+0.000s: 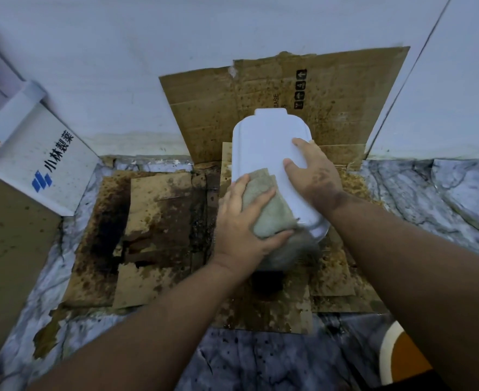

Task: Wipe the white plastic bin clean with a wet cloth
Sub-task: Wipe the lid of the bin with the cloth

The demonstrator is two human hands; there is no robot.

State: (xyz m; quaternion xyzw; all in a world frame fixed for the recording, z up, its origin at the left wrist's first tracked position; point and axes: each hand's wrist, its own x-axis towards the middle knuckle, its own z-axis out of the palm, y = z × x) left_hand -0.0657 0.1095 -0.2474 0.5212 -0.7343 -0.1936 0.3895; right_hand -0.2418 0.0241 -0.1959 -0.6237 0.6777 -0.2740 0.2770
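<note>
Head view (only view avail.):

1. Bin location. White plastic bin (263, 153) stands on stained cardboard (159, 210) laid over a marble-pattern floor (430, 193), w/ a second cardboard sheet (331, 108) propped against the wall (176, 52) behind it. Top face of bin faces the camera.

2. Hands. Left hand (241, 221) presses a folded grey-green cloth (266, 207) onto the near-left part of the bin; fingers and thumb curl round the cloth's edges. Right hand (314, 176) lies on the bin's top-right area, fingers spread and fairly straight, apparently steadying it. Hands are just beside each other, not touching.

3. Progress (judgement). Wipe is in progress, approx. mid-task. Visible top face reads clean and white, no obvious marks. Near end of the bin, below the cloth, looks grey and blurred; cannot tell whether that is dirt, shadow or motion. Side walls, far end and any inside surface are hidden, so their condition is unknown.

4. Remaining (judgement). Near end, sides and rim prob. need passes; bin may need turning to reach them.

5. Other items. White printed box (41, 162) leans at left, well apart from the bin.
</note>
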